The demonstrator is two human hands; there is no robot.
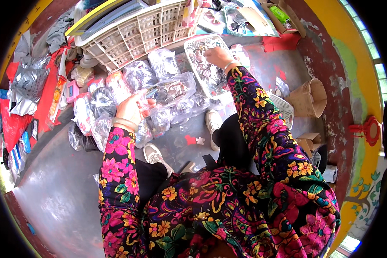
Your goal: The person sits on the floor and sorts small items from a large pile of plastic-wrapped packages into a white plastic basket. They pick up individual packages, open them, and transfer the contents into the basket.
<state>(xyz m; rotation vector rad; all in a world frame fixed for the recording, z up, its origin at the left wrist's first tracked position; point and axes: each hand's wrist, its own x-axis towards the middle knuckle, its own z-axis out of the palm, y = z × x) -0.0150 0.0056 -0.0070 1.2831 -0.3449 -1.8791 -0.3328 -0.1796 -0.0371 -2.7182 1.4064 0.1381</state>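
My left hand (132, 110), with a bangle at its wrist, grips the near-left end of a clear plastic bag (185, 85). Small dark and metallic-looking pieces lie inside that bag, too jumbled to name. My right hand (219, 56) is over a white, long plastic basket (192, 68), its fingers curled down among a tangle of small dark and silvery pieces (214, 77). The fingertips are partly hidden, so what they pinch does not show. Around and below the held bag sit several filled clear bags (139, 74).
A large cream lattice crate (137, 36) stands beyond the bags. To the right are a cardboard box (311, 96) and a white perforated basket (283, 109). Wrapped goods lie on red sheeting (41, 114) at left. My shoes (155, 155) are close to the bags.
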